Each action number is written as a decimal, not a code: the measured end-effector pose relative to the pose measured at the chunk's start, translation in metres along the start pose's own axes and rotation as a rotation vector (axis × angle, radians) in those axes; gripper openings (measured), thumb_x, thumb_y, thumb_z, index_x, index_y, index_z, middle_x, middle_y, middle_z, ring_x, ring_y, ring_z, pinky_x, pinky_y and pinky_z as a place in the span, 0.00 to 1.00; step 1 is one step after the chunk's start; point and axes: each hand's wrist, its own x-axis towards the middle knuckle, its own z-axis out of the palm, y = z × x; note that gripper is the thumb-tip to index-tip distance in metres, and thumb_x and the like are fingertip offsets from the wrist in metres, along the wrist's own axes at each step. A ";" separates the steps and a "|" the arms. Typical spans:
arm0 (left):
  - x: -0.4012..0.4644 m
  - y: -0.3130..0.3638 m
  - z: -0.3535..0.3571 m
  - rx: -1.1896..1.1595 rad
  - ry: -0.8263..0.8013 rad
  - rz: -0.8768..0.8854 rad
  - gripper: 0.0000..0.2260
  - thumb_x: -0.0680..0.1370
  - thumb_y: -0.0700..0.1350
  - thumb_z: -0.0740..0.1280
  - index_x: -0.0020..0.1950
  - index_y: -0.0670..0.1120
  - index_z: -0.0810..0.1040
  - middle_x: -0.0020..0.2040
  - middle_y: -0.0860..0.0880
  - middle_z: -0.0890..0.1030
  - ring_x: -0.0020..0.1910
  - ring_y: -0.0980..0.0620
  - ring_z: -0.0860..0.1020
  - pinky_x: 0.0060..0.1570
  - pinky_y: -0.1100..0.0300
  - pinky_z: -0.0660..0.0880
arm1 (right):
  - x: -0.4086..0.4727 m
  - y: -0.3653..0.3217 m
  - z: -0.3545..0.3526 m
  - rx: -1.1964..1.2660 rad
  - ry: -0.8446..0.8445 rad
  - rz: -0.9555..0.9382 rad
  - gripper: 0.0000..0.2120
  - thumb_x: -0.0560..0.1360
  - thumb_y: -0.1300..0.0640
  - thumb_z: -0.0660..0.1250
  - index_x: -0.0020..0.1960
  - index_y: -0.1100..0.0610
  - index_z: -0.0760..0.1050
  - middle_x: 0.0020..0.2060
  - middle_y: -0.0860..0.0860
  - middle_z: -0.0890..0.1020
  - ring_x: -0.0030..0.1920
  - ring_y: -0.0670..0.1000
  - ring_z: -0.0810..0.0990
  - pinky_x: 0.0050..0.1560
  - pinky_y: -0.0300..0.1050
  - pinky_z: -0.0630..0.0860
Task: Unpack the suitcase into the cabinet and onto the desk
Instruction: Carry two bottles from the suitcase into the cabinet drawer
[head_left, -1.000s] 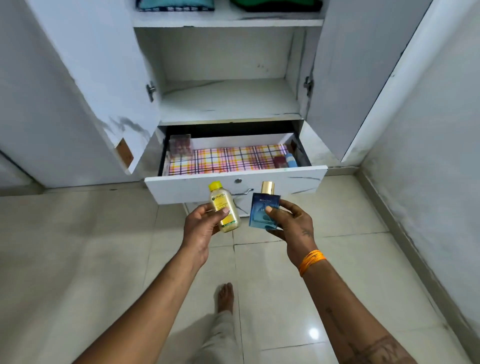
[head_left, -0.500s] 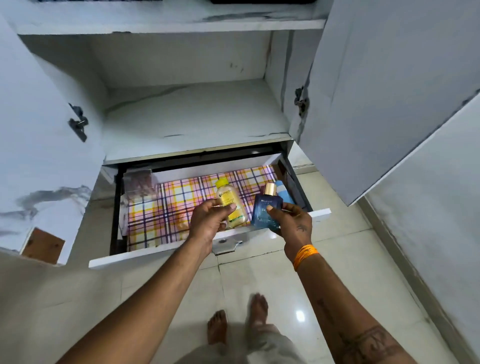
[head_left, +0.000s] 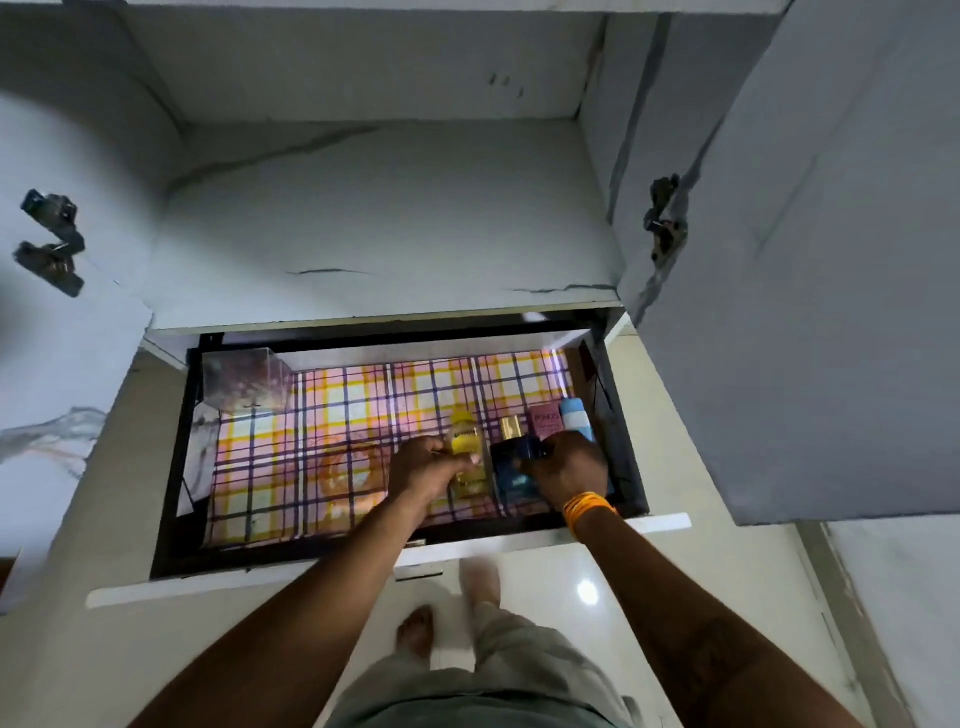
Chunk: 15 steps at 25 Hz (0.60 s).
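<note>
The white cabinet's drawer (head_left: 270, 584) stands pulled out, lined with a pink, yellow and blue checked sheet (head_left: 337, 415). My left hand (head_left: 428, 467) is inside it, gripping a small yellow bottle (head_left: 464, 434) held upright over the liner. My right hand (head_left: 566, 467), with an orange band at the wrist, grips a dark blue perfume bottle with a gold cap (head_left: 511, 475) just right of the yellow one, low in the drawer's right part. Whether either bottle touches the liner is hidden by my fingers.
A pink box (head_left: 545, 422) and a light blue tube (head_left: 576, 418) stand at the drawer's right end. A clear plastic box (head_left: 244, 379) sits in its back left corner. Above is a bare shelf (head_left: 389, 223); both cabinet doors (head_left: 810, 260) hang open. My feet are below the drawer front.
I have stepped close to the cabinet. Both hands moved forward and down, carrying the yellow bottle and the blue perfume bottle from above the drawer front into the drawer.
</note>
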 end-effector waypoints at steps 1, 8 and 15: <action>0.005 -0.002 0.001 0.008 -0.010 -0.026 0.13 0.70 0.51 0.82 0.48 0.49 0.85 0.45 0.50 0.87 0.46 0.51 0.85 0.54 0.51 0.83 | 0.002 0.000 0.004 -0.037 -0.014 -0.016 0.23 0.68 0.37 0.78 0.49 0.56 0.85 0.46 0.53 0.87 0.48 0.56 0.84 0.47 0.44 0.80; 0.017 -0.003 0.001 0.294 -0.063 -0.026 0.16 0.71 0.50 0.81 0.53 0.49 0.79 0.48 0.52 0.83 0.48 0.52 0.83 0.49 0.52 0.83 | 0.017 -0.012 0.005 -0.099 -0.116 -0.106 0.22 0.72 0.42 0.77 0.57 0.56 0.82 0.52 0.54 0.86 0.54 0.55 0.84 0.56 0.48 0.81; 0.013 -0.002 0.003 0.452 -0.091 0.062 0.28 0.70 0.50 0.82 0.64 0.50 0.73 0.53 0.51 0.82 0.40 0.60 0.78 0.29 0.71 0.68 | 0.010 -0.015 -0.002 -0.336 -0.053 -0.201 0.10 0.81 0.58 0.67 0.60 0.60 0.79 0.57 0.58 0.84 0.59 0.59 0.82 0.58 0.50 0.78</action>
